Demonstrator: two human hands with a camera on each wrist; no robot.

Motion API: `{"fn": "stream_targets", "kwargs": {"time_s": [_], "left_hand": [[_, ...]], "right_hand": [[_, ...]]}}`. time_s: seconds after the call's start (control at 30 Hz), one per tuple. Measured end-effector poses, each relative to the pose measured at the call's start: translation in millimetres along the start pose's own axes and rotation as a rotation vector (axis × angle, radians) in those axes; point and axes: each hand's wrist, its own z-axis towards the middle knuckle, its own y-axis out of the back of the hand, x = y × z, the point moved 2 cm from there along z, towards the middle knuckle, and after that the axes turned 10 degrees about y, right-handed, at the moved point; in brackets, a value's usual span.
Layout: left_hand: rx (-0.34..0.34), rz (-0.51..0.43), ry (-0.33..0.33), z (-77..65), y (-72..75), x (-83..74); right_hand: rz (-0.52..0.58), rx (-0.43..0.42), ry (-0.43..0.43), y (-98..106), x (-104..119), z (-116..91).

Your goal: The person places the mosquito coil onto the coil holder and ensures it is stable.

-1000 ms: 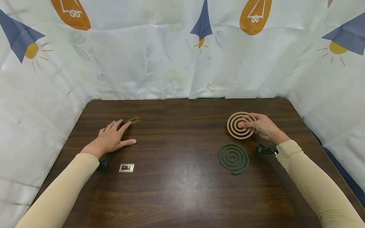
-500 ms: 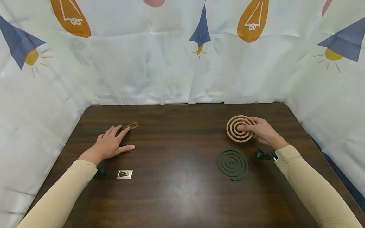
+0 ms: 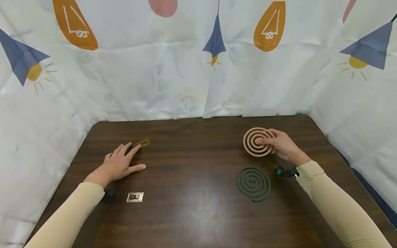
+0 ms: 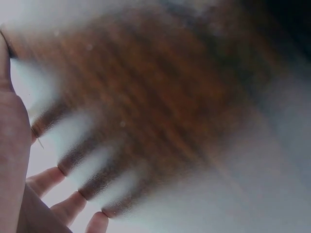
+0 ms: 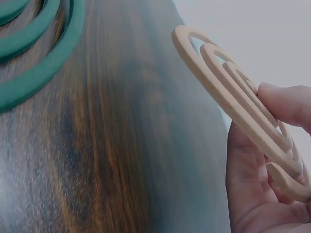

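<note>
On my left, one of my two hands, the left hand (image 3: 113,167), reaches over the dark brown wood-grain worktop (image 3: 192,165), fingers spread and clasping nothing. Nearer me lies a small silvery rectangular plate with a dark central design (image 3: 134,197). Past my fingers is a thin gold-coloured rectangular piece (image 3: 144,142), and my index fingertip appears to meet its near end; the blurred left wrist view doesn't settle how firmly. A light, flat touch would suit it, I judge, since something so small could easily skid on this smooth surface.

Well across to the right, a dark green flat spiral coil (image 3: 253,182) lies on the worktop. Beyond it, a tan flat spiral coil (image 5: 241,119) is held up and tilted by my right hand (image 3: 283,146), thumb on one face near the centre, fingers behind. The rings look brittle to me, so the pinch should be gentle, with the fingers backing several turns at once, the wrist steady, and the loose outer rim clear of the green one.
</note>
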Motion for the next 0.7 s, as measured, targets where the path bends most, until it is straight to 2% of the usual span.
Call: {"fn": "stream_targets", "kwargs": {"time_s": [0.7], "left_hand": [[-0.046,-0.006,-0.018,-7.5,-1.2,-1.7]], "right_hand": [[0.137,-0.008,0.024,-17.9,5.2,6.3]]}}
